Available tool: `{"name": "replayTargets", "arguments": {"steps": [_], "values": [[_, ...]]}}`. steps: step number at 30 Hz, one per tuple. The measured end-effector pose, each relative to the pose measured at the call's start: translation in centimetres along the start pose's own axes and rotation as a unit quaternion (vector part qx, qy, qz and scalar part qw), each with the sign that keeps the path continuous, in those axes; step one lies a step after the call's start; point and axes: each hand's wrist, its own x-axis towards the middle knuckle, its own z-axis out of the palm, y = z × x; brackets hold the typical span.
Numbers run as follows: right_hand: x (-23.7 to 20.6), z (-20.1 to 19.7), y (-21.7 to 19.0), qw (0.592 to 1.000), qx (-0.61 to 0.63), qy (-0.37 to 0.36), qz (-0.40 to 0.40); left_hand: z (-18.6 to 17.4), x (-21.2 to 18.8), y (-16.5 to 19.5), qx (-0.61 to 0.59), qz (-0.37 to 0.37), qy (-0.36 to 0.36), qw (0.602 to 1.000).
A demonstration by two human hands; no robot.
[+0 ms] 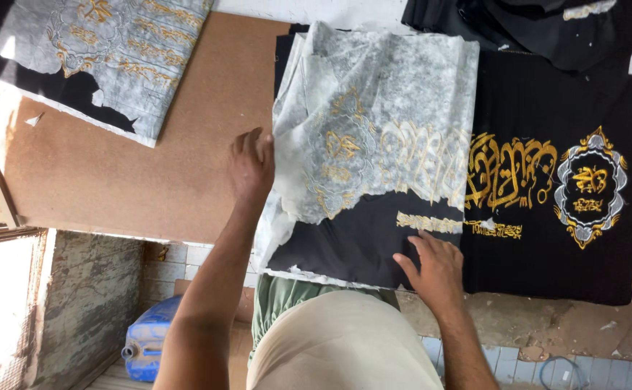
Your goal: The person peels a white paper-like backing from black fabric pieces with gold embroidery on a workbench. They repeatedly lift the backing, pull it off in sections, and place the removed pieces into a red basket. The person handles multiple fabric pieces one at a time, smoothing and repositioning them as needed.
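Black embroidered cloth covers the surface; left hand pinches grey backing sheet in its grip, right hand rests flat, fingers open.

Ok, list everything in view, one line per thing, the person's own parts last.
black embroidered cloth: one, black with gold and silver motifs, spread on the table's right half.
white backing sheet: one, grey-white, partly peeled over that cloth.
second backed cloth: one, grey over black, top left.
black fabric pile: one, top right.
table: one, brown board.
jerrycan: one, blue, on the floor, lower left.
left hand: on the backing's edge.
right hand: flat on the cloth.
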Motion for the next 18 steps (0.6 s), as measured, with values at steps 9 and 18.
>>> {"name": "replayTargets", "arguments": {"steps": [9, 18], "values": [[4.6, 9.4, -6.8, 0.979, 0.002, -0.194, 0.07, 6.6, 13.7, 2.8, 0.008, -0.023, -0.156, 0.987], [5.3, 10.3, -7.3, 0.981, -0.022, -0.167, 0.092, 8.9, 13.5, 6.1, -0.04, 0.124, -0.204, 0.97]]}}
